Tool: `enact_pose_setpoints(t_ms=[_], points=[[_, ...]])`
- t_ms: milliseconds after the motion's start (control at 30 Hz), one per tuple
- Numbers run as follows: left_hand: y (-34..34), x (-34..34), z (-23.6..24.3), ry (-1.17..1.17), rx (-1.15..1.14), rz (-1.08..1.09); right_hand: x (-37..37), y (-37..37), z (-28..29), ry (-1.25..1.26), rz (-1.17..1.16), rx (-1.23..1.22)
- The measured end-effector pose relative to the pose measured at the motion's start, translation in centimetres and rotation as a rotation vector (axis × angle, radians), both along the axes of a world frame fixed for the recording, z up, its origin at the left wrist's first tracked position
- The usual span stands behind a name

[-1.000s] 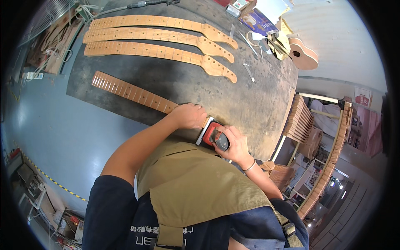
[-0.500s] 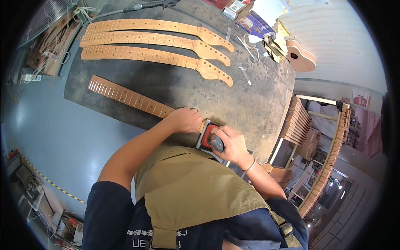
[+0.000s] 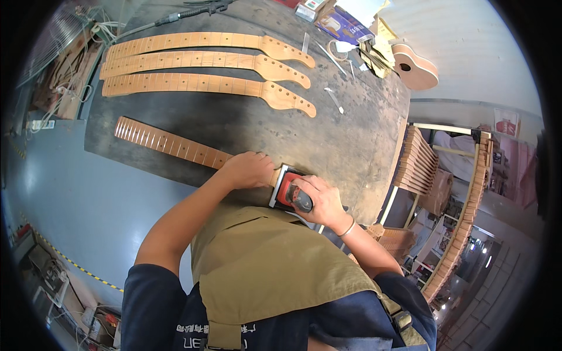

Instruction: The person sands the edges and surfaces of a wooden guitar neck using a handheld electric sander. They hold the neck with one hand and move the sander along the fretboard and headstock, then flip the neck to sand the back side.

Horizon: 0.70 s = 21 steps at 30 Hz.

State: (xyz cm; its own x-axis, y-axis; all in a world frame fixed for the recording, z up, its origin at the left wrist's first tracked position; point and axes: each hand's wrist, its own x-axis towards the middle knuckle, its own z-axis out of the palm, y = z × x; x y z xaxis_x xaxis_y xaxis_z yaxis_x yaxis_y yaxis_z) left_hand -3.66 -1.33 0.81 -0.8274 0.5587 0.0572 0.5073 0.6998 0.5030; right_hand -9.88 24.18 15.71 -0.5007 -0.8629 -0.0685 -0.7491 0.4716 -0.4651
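Observation:
A guitar neck with a brown fretted fingerboard (image 3: pixel 170 143) lies slantwise near the front edge of the dark workbench. My left hand (image 3: pixel 250 170) is closed around it toward its headstock end. Just right of that hand, my right hand (image 3: pixel 323 200) grips a red and black power sander (image 3: pixel 290 191) from above. Its flat pad rests at the headstock end and hides most of it. Farther back, three pale maple guitar necks (image 3: pixel 181 83) lie side by side, headstocks to the right.
Beyond the necks lies a black air hose with a nozzle (image 3: pixel 202 8). Boxes (image 3: pixel 345 24), papers and small tools crowd the far right corner, beside an unfinished guitar body (image 3: pixel 414 67). A rack of wooden parts (image 3: pixel 417 161) stands right of the workbench (image 3: pixel 363 140).
The whole view has shifted and turned slightly, so the bench and necks appear farther left. Both hands keep their holds on the neck and sander, with little visible movement against the bench.

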Motion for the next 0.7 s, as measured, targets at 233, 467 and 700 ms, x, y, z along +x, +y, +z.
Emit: enact_pose_setpoints(t_ms=[233, 467, 700], points=[[0.0, 0.2, 0.6, -0.015, -0.012, 0.021, 1.0, 6.4, -0.2, 0.020, -0.052, 0.082], [-0.2, 0.1, 0.3, -0.019, -0.022, 0.014, 1.2, 2.1, -0.8, 0.010, -0.100, -0.047], [-0.1, 0.0, 0.4, 0.034, -0.016, 0.014, 0.5, 5.1, 0.2, 0.013, -0.121, -0.006]])
